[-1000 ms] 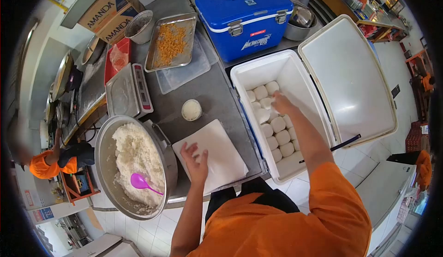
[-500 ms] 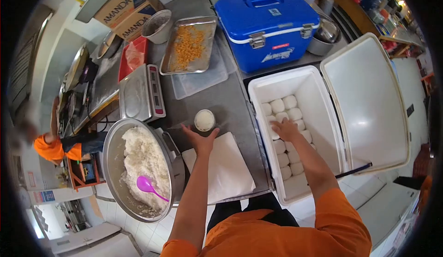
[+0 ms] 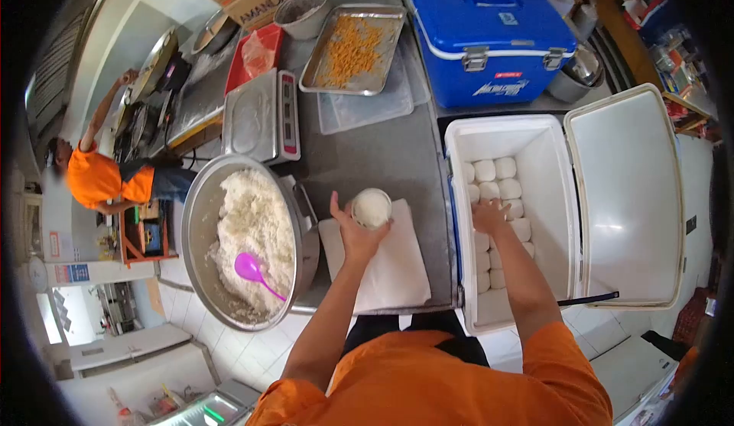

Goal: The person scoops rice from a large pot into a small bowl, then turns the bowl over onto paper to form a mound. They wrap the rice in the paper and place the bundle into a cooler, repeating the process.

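Nearest, orange sleeves and two bare forearms reaching out over the grey counter [image 3: 382, 151]. Left hand [image 3: 353, 235] wrapped round a small white cup of rice [image 3: 371, 208], fingers curled on its side, held just above the far edge of a white paper sheet [image 3: 382, 269] lying flat on the counter. Right hand [image 3: 489, 216] down inside the open white cooler [image 3: 508, 220], palm and loosely spread fingers resting on the wrapped white rice balls [image 3: 497, 178] packed in rows along the bottom; whether gripping one, cannot tell. Cooler lid [image 3: 623, 197] swung back to the right. Left of the paper, a big steel pot [image 3: 199, 220] of cooked rice [image 3: 252, 235] with a pink spoon [image 3: 256, 272] lying in it. Beyond the pot, a digital scale [image 3: 260, 116]. Farther back, a metal tray of orange shreds [image 3: 353, 48], a metal bowl [image 3: 302, 9] beside it, and a closed blue cooler [image 3: 489, 36]. Far left, another person in orange [image 3: 95, 178] reaching up at a stove.
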`<state>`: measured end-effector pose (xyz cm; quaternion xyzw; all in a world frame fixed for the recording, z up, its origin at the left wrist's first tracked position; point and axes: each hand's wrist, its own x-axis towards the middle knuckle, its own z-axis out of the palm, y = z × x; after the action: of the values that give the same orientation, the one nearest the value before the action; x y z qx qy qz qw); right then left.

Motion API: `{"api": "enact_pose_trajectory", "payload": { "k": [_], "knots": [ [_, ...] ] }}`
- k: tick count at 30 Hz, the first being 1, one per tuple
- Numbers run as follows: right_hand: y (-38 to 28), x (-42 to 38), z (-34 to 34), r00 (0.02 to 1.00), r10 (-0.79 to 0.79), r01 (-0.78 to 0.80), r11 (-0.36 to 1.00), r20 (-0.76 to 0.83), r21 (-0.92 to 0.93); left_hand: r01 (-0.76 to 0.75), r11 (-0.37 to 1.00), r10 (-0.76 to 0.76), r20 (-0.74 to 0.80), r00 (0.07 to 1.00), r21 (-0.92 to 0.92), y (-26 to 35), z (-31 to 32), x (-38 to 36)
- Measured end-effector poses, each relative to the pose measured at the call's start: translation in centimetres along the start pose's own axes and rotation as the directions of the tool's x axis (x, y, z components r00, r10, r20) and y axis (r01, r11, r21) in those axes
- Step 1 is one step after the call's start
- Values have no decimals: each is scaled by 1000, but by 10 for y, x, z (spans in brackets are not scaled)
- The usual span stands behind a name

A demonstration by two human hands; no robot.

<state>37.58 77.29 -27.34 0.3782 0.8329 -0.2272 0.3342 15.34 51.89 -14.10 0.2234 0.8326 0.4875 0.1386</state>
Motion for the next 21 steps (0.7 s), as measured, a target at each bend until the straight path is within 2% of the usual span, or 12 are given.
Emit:
{"api": "enact_pose_trajectory", "payload": {
  "k": [1,3,5,6,7,8,10,12,14,17,20,21],
  "knots": [
    [-2,-3,-2,999,27,-26,999,42,-25,-24,1000,23,112,993,9,0,-15,-26],
    [-8,-16,5,1000,-14,14,999,3,-52,-50,997,40,186,982,51,-26,-42,-68],
    [-8,-14,27,944,-15,-9,997,-330,-72,-84,993,61,253,966,80,-33,-55,-84],
    [-4,-9,34,944,-25,0,997,-328,-77,-148,954,63,307,950,261,-31,-61,-89],
    [-1,-5,38,910,-25,15,999,-413,-28,-215,878,53,358,932,428,-26,-66,-92],
    [0,-1,44,869,-18,34,999,-494,23,-208,877,49,351,935,433,-22,-67,-93],
    [0,-8,37,872,-8,48,996,-489,70,-318,761,83,401,912,566,-10,-59,-90],
    [1,-19,31,873,8,56,992,-487,117,-314,724,63,394,917,614,-7,-57,-91],
    [-6,-33,30,846,143,-27,974,-513,227,-309,682,45,383,922,663,-4,-61,-93],
    [13,-11,70,878,22,75,980,-478,184,-278,679,46,338,940,679,4,-80,-105],
    [10,-22,58,902,24,72,976,-430,205,-246,785,78,303,950,569,19,-107,-125],
    [25,0,61,938,-93,86,996,-334,-36,-217,893,61,370,927,395,26,-120,-131]
  ]
}}
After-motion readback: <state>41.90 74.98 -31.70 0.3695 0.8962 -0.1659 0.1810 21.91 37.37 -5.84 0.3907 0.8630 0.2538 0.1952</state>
